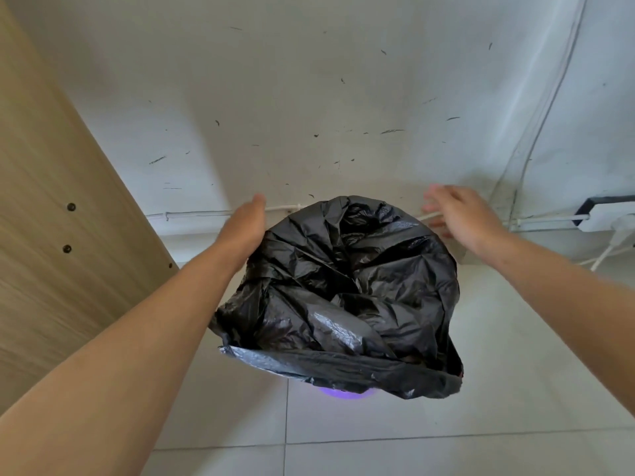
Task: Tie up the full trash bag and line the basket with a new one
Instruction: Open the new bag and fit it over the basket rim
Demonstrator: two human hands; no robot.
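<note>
So the crinkly black plastic trash bag [343,297] sits in the middle of the view, draped over the rim of a basket that's almost totally hidden. Only a little sliver of purple basket [345,394] peeks out under the bag's near edge. The bag's mouth is open and loose, its folds sagging inward, and the near edge flops down over the rim in a wide flap. The whole thing stands on a pale tiled floor [446,424], close to a scuffed white wall [309,97] on the far side.

The person's left hand [245,225] is at the bag's far-left rim, fingers straight and together, its edge right up against the plastic. It looks like it's touching, not gripping anything. The right hand [460,218] is up at the far-right side, fingers spread wide and a bit motion-blurred, near the rim but apart from the bag, holding nothing.

On the left there's a light wooden panel [51,218] with a couple of dark screw heads. Along the bottom of the wall runs a thin white cable [192,213], and over on the far right a white power strip [604,218] with a plug in it.
</note>
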